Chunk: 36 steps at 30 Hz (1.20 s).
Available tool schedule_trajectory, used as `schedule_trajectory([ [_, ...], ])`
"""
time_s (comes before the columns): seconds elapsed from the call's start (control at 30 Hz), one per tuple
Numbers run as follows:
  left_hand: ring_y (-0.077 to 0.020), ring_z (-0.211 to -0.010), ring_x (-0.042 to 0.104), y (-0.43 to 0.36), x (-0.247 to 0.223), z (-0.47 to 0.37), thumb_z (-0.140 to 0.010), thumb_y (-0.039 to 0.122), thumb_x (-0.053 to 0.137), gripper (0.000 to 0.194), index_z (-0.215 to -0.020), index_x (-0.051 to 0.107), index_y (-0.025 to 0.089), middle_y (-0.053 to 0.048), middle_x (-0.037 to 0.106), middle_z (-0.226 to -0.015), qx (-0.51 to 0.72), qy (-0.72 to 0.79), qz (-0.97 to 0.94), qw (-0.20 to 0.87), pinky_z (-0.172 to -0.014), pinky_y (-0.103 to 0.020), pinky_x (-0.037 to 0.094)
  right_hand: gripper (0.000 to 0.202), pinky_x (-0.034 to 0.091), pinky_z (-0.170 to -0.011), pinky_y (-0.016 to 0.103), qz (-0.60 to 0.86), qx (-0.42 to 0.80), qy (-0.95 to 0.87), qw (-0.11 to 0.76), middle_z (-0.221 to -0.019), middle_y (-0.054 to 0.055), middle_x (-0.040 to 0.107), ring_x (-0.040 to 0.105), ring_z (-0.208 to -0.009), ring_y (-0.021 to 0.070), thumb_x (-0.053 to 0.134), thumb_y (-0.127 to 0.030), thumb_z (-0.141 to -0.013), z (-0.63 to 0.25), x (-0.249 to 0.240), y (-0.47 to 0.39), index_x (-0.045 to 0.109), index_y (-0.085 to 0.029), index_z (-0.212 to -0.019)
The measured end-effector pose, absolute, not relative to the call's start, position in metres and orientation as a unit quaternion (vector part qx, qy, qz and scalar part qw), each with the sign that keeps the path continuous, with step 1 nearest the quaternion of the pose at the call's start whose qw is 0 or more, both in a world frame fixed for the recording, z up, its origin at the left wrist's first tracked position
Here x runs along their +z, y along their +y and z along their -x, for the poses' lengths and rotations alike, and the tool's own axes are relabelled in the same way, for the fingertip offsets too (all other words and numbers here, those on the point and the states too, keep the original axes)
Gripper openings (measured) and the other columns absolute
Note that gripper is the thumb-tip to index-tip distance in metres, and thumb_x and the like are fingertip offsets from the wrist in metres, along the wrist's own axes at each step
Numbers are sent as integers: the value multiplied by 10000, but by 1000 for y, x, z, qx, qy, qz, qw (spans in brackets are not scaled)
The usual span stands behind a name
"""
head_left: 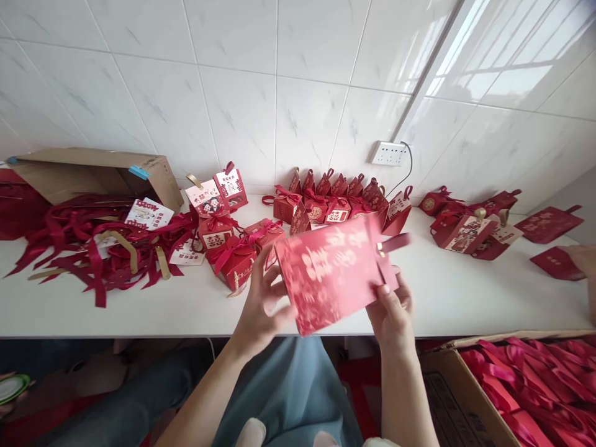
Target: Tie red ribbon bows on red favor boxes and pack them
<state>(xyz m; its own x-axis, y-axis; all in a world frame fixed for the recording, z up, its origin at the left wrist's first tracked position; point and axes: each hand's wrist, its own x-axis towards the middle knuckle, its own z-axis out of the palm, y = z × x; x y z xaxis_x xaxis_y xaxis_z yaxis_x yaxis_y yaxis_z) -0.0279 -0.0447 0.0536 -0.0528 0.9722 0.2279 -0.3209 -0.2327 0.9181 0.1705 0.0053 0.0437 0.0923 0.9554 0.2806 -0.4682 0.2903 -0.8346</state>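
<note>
A red gift box (326,273) with pale lettering and a ribbon loop is held up in front of me, tilted and slightly blurred. My right hand (393,304) grips its right end below the loop, thumb on the front. At the box's left edge is my left hand (263,304), its fingers apart and partly curled. Whether those fingertips touch the edge or stay just off it, I cannot tell. Behind the left hand stand finished-looking small red boxes with bows (233,261). One of them has a gold tassel hanging at its front.
Tangled red ribbons and tags (121,248) lie left by a cardboard box (153,177). Several red boxes (335,202) line the tiled wall under a socket (388,153); more (465,233) stand right. Another person's hand (582,257) is far right. An open carton (447,372) holds red packages.
</note>
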Motion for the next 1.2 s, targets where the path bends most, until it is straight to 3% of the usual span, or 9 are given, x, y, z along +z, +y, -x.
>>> schedule_trajectory([
  [0.07,-263,-1006,650,-41,56,26,-724,459,685,782,-1388,295,321,-61,638,-1135,600,374,-365,606,-816,-389,556,276,564,-495,215,350,532,-430,640,-679,-18,679,647,-541,118,752,-433,-702,-170,49,2,619,-206,-783],
  [0.13,-255,-914,685,-38,59,24,-739,539,647,733,-1353,338,285,-67,663,-1072,548,372,-310,682,-727,-364,575,345,542,-400,213,417,548,-421,590,-595,-6,664,618,-431,122,700,-509,-729,-169,54,1,634,-174,-782],
  [0.27,-215,-692,712,-36,61,19,-745,571,641,565,-1160,451,238,-48,680,-950,495,347,-282,745,-593,-319,577,395,477,-283,181,472,564,-367,570,-438,-16,602,544,-292,115,692,-527,-695,-169,61,7,646,-137,-729],
  [0.43,-210,-637,713,-39,63,15,-734,451,708,426,-969,440,217,-11,677,-840,507,351,-264,742,-639,-349,591,390,449,-271,135,451,593,-325,582,-400,1,604,537,-275,104,678,-512,-704,-177,57,13,648,-123,-708],
  [0.7,-179,-616,704,-40,62,8,-748,386,715,411,-1010,456,202,-16,691,-759,510,361,-270,732,-580,-276,577,446,412,-240,130,437,581,-340,596,-346,-5,563,513,-243,110,705,-572,-668,-184,61,-1,634,-132,-659],
  [0.93,-175,-606,704,-46,64,5,-722,418,745,442,-967,443,208,19,685,-690,517,360,-301,716,-582,-280,583,472,416,-243,119,428,611,-281,604,-356,-13,574,503,-242,91,800,-564,-518,-188,64,-6,622,-134,-600],
  [1.2,-158,-590,695,-47,61,-1,-711,438,753,447,-959,463,203,9,692,-692,506,361,-311,719,-576,-261,573,433,409,-247,116,422,596,-288,620,-363,-17,575,513,-250,93,741,-552,-638,-198,62,-19,626,-135,-640],
])
